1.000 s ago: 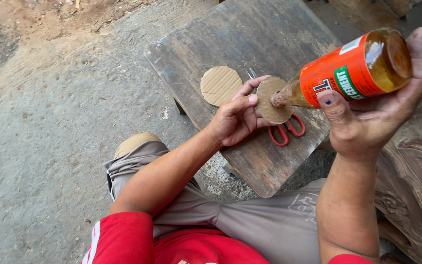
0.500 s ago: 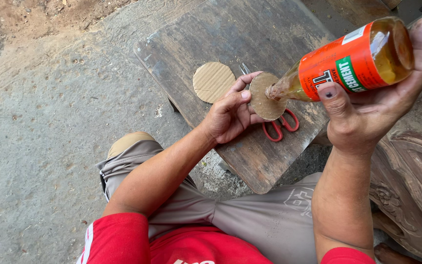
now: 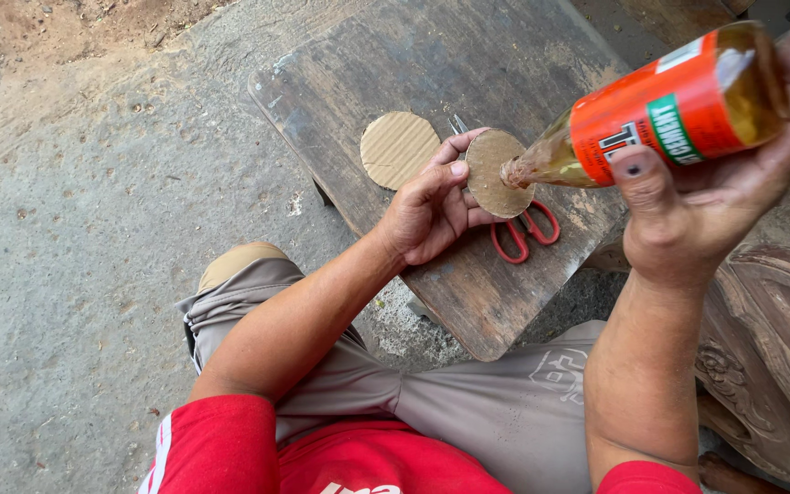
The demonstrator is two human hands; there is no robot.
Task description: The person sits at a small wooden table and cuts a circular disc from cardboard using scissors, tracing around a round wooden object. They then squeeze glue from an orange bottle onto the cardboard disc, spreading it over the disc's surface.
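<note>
My left hand (image 3: 432, 206) pinches a round cardboard disc (image 3: 491, 178) by its edge, holding it just above a worn wooden board (image 3: 386, 64). My right hand (image 3: 697, 206) grips a clear glue bottle with an orange label (image 3: 665, 114), tipped down to the left so its nozzle touches the disc's face. A second cardboard disc (image 3: 399, 148) lies flat on the board, left of my left hand. Red-handled scissors (image 3: 525, 230) lie on the board under the held disc, blades mostly hidden.
The board stands low over a rough concrete floor (image 3: 75, 256). My knees in grey trousers (image 3: 322, 375) sit in front of it. Carved dark wood (image 3: 779, 338) rises at the right. Bare dirt (image 3: 38, 37) lies at the top left.
The bottle stays tipped with its nozzle on the held disc. Both hands and the board sit much the same; only the view has shifted slightly.
</note>
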